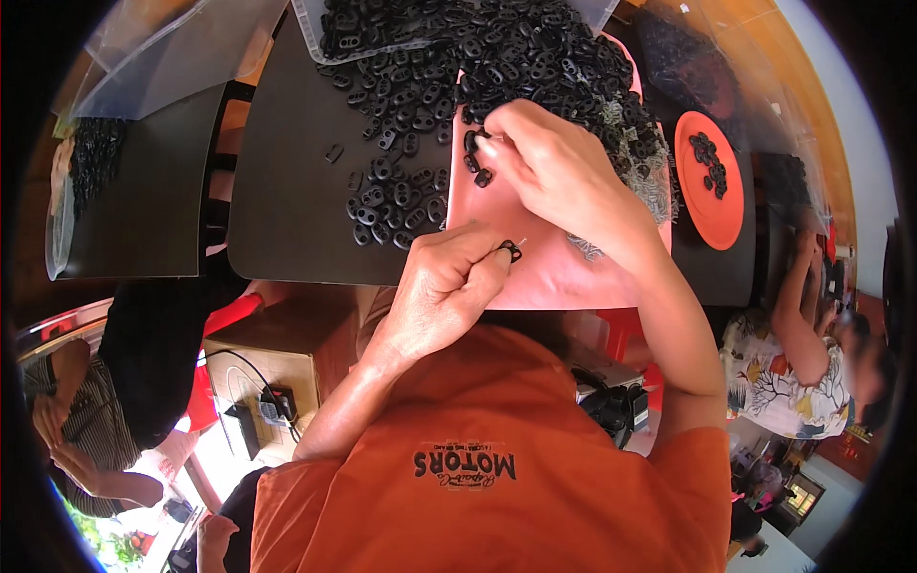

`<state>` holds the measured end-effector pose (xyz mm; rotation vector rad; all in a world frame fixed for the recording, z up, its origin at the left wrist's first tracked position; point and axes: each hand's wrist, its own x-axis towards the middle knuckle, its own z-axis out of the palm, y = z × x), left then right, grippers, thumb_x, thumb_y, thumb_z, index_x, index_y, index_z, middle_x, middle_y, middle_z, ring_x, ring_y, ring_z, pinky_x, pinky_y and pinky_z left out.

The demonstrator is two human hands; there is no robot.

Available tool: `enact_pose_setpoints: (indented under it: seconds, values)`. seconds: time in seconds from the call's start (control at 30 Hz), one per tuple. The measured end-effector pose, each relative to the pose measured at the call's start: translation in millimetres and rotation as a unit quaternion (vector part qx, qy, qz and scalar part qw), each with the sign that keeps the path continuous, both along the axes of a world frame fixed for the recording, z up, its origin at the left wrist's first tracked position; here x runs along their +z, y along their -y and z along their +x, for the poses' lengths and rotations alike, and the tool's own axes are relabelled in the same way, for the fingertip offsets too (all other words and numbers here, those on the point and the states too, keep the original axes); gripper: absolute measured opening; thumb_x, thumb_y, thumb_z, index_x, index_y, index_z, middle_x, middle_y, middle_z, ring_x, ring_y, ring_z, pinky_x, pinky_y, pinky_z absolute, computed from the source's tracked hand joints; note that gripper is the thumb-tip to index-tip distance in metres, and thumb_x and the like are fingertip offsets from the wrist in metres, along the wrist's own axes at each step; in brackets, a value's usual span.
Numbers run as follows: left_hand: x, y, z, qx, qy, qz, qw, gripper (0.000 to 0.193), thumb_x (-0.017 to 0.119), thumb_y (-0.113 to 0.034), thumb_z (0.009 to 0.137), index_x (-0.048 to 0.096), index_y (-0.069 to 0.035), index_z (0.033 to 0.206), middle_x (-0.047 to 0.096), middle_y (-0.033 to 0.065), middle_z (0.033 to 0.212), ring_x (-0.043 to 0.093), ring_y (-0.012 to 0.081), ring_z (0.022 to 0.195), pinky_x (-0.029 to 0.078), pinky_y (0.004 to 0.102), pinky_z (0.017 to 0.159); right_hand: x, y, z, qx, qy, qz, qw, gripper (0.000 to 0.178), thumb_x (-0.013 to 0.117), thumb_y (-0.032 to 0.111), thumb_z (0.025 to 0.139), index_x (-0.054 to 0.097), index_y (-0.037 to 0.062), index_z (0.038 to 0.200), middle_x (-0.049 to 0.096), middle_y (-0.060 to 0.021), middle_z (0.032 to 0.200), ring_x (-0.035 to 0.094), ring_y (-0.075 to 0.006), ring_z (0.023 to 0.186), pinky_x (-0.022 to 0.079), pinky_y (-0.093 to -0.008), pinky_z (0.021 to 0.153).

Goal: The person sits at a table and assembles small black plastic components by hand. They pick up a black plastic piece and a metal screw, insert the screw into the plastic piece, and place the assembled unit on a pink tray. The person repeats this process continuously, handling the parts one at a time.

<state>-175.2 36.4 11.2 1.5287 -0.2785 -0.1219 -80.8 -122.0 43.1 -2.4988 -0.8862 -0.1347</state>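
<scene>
My left hand (pixel 447 285) is closed over the near part of a pink mat (pixel 535 282), pinching a black two-hole cord lock (pixel 510 250) between thumb and forefinger. A thin pale bit sticks up beside that cord lock. Farther off and to the right, my right hand (pixel 554 153) points its closed fingertips at the mat's left side. Small black parts (pixel 483 178) lie right by those fingertips; what they grip, if anything, I cannot make out. Beyond the hands spreads a big heap of black cord-lock parts (pixel 516 57). Silvery springs (pixel 648 186) lie at the mat's right, partly behind my right forearm.
Loose cord-lock parts (pixel 396 201) cover the dark table (pixel 296 210) left of the mat. A clear plastic bin (pixel 315 33) stands at the far side. At right, an orange plate (pixel 709 212) holds several black pieces. Other people sit on both sides.
</scene>
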Motion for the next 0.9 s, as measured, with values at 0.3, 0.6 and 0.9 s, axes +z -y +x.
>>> enact_pose_setpoints:
  seconds: [0.3, 0.6, 0.9]
  values:
    - [0, 2, 4, 0.002, 0.007, 0.011, 1.0, 0.012, 0.055, -0.001, 0.084, 0.051, 0.004, 0.074, 0.045, 0.011, 0.061, 0.043, 0.021, 0.052, 0.039, 0.0339, 0.052, -10, 0, 10, 0.019, -0.021, -0.112, 0.993, 0.011, 0.059, 0.012, 0.089, 0.054, 0.0033, 0.094, 0.06, -0.0118, 0.09, 0.062, -0.0364, 0.077, 0.049, -0.0449, 0.063]
    - [0, 3, 7, -0.005, 0.022, 0.013, 1.0, 0.012, 0.054, 0.001, 0.083, 0.049, 0.004, 0.073, 0.045, 0.0112, 0.062, 0.044, 0.0241, 0.052, 0.039, 0.0341, 0.052, -5, -8, 21, 0.023, 0.019, -0.106, 0.994, 0.011, 0.059, 0.007, 0.083, 0.059, 0.0012, 0.092, 0.061, -0.0123, 0.089, 0.065, -0.0329, 0.074, 0.052, -0.0419, 0.061]
    - [-2, 4, 6, 0.008, 0.014, -0.01, 1.0, 0.007, 0.053, 0.003, 0.083, 0.052, 0.005, 0.076, 0.048, 0.0113, 0.064, 0.046, 0.0227, 0.054, 0.041, 0.0331, 0.053, -12, -6, 26, 0.041, -0.028, -0.111, 0.993, 0.013, 0.062, 0.013, 0.085, 0.055, 0.0026, 0.089, 0.061, -0.0118, 0.088, 0.063, -0.0355, 0.077, 0.05, -0.0449, 0.063]
